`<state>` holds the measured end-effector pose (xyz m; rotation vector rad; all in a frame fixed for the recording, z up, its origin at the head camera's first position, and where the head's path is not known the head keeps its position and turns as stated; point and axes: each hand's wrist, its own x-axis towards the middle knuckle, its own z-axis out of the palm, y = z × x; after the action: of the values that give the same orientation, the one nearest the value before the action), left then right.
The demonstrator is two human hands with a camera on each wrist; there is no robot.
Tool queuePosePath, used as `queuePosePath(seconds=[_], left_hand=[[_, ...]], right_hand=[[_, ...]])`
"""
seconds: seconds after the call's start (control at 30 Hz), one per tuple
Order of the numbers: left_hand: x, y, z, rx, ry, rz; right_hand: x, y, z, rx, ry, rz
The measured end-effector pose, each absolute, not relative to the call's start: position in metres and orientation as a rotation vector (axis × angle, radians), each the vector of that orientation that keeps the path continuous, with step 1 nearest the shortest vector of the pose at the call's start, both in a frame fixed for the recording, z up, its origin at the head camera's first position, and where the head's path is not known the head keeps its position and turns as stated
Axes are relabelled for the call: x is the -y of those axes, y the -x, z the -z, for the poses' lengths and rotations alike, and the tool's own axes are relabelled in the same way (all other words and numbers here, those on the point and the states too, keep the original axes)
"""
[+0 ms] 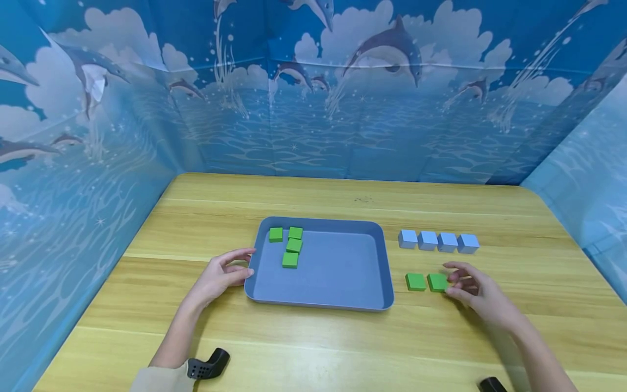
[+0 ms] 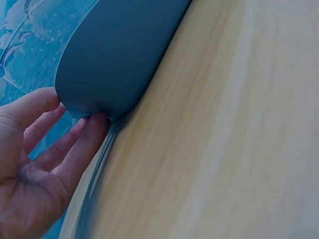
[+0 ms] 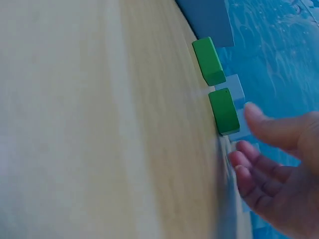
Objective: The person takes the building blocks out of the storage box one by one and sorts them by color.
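Note:
A grey-blue tray [image 1: 338,272] lies on the table with several flat green blocks [image 1: 290,260] near its left side. My left hand [image 1: 222,276] holds the tray's left edge. In the left wrist view, the thumb and fingers of this hand [image 2: 52,149] meet the tray's rim and outer wall [image 2: 112,55]. Right of the tray lie two green blocks, the nearer to the tray [image 1: 415,282] and the outer one [image 1: 437,282]. Beside the outer block is my right hand [image 1: 477,291], fingers loosely bent. The right wrist view shows a gap between its fingers and the block [image 3: 224,112].
A row of several light-blue blocks [image 1: 428,240] stands behind the two green ones. The wooden table [image 1: 313,348] is backed by a blue dolphin-print curtain [image 1: 313,130]. A black strap device [image 1: 209,366] sits on the left wrist.

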<state>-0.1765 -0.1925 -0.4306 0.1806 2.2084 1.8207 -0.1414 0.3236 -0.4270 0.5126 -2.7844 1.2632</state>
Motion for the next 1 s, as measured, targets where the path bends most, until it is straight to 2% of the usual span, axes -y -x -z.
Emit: queuePosePath(seconds=[0.27,0.47,1.0], left_hand=[[0.193,0.177,0.431,-2.208,-0.189,-1.826],[0.194,0.177,0.432,-2.207,-0.189,-1.826],[0.193,0.176,0.431,-2.198,-0.193,-1.836]], right_hand=[[-0.294,0.149,0.403,2.682,-0.441,-1.345],[-0.254,0.164,0.392,2.627,-0.545,-1.486],[-0.147,0.193,0.397,2.658,-0.653,-1.639]])
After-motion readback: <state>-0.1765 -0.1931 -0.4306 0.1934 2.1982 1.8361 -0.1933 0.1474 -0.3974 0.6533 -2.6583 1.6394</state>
